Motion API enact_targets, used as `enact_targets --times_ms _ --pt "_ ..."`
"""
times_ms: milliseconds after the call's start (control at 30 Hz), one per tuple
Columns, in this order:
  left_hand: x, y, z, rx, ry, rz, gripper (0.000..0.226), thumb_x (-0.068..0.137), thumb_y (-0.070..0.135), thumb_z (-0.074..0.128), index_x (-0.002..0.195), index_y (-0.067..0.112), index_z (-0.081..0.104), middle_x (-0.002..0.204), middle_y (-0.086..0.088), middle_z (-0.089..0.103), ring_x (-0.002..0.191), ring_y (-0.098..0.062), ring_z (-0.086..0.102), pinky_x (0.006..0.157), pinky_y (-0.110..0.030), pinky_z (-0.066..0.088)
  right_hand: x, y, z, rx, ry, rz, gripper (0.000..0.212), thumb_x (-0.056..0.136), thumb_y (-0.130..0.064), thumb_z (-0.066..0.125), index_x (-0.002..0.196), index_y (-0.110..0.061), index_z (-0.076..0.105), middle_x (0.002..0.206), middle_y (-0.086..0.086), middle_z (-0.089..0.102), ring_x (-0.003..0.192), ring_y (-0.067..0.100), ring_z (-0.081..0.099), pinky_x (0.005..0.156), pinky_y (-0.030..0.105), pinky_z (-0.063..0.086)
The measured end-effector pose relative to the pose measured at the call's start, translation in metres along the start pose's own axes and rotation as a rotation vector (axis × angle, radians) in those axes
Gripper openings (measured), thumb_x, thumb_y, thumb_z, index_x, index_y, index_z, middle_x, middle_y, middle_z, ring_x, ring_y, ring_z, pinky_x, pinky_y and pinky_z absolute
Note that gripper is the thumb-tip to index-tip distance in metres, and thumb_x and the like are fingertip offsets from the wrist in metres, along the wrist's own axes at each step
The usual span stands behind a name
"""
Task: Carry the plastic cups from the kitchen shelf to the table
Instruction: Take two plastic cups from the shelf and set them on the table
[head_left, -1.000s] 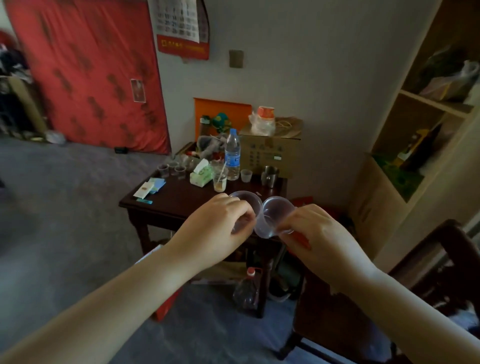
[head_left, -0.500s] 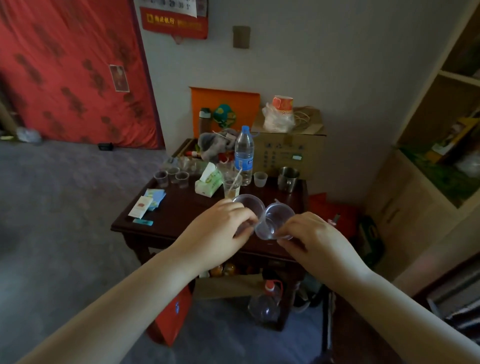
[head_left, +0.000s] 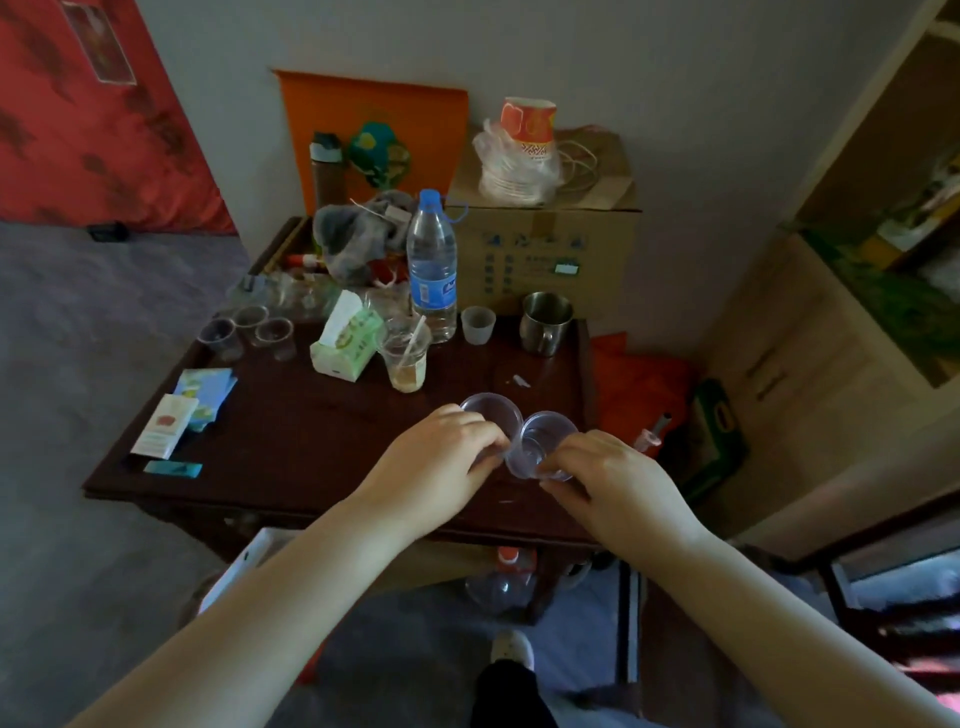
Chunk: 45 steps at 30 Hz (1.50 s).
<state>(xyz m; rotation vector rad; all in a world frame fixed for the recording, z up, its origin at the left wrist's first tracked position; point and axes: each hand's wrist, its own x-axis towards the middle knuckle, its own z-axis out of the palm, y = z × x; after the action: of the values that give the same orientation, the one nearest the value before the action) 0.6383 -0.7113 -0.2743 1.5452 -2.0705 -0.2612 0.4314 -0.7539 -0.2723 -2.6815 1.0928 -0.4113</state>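
Two clear plastic cups are held side by side above the front right part of the dark wooden table (head_left: 291, 415). My left hand (head_left: 441, 462) grips the left clear cup (head_left: 491, 410), whose lower part is hidden by my fingers. My right hand (head_left: 608, 483) grips the right clear cup (head_left: 540, 441), tilted with its mouth facing up and away. The two cups touch at their rims. Three more small clear cups (head_left: 249, 330) stand at the table's back left.
On the table stand a water bottle (head_left: 432, 265), a drink cup with a straw (head_left: 405, 353), a tissue pack (head_left: 345, 338), a small white cup (head_left: 477, 325), a steel mug (head_left: 545, 322) and cards (head_left: 182, 415). A cardboard box (head_left: 545, 249) sits behind; wooden shelves (head_left: 857, 260) rise at right.
I have walked up to the table; it now lies directly beneath my hands. Both hands still hold the two cups together, lower over the tabletop.
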Motion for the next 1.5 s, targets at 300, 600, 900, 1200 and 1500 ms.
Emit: enact_targets --times_ms 300,600,900,1200,1500 --pt "0.113 -0.068 0.074 -0.032 -0.014 -0.214 0.010 0.082 0.017 0.064 0.092 0.019 0.067 0.086 0.009 0.063 0.083 -0.001 0.043 0.068 -0.012 0.032 0.103 0.130 0.038 0.078 -0.138 0.045 0.013 0.088 -0.029 0.055 0.096 -0.024 0.064 0.092 -0.010 0.061 0.089 0.009 0.052 0.067 0.031 0.050" --pt "0.164 -0.134 0.149 -0.170 0.020 -0.483 0.016 0.082 0.019 0.065 0.097 0.025 0.065 0.089 0.015 0.065 0.090 0.001 0.051 0.075 -0.008 0.037 0.173 0.214 0.101 0.043 -0.262 0.048 0.011 0.087 -0.026 0.055 0.092 -0.019 0.062 0.091 -0.005 0.059 0.089 0.013 0.051 0.063 0.025 0.041" --pt "0.181 -0.169 0.179 -0.199 0.039 -0.530 0.007 0.081 0.016 0.066 0.087 0.020 0.065 0.089 0.011 0.063 0.094 -0.001 0.049 0.079 -0.009 0.036 0.211 0.234 0.139 0.038 -0.313 0.031 0.017 0.088 -0.025 0.054 0.098 -0.016 0.064 0.096 0.000 0.060 0.095 0.018 0.052 0.068 0.032 0.048" --pt "0.178 -0.187 0.197 -0.189 0.071 -0.588 0.009 0.081 0.015 0.065 0.083 0.023 0.064 0.090 0.019 0.059 0.097 0.001 0.049 0.081 -0.009 0.034 0.223 0.243 0.151 0.051 -0.341 0.018 0.021 0.090 -0.026 0.051 0.105 -0.015 0.062 0.102 0.000 0.060 0.099 0.018 0.050 0.074 0.033 0.048" --pt "0.179 -0.186 0.196 -0.171 0.060 -0.574 0.006 0.082 0.021 0.063 0.084 0.027 0.063 0.092 0.018 0.063 0.101 0.002 0.049 0.080 -0.013 0.039 0.227 0.240 0.148 0.065 -0.311 -0.001 0.024 0.088 -0.023 0.054 0.108 -0.015 0.062 0.104 0.002 0.062 0.100 0.020 0.053 0.073 0.035 0.051"
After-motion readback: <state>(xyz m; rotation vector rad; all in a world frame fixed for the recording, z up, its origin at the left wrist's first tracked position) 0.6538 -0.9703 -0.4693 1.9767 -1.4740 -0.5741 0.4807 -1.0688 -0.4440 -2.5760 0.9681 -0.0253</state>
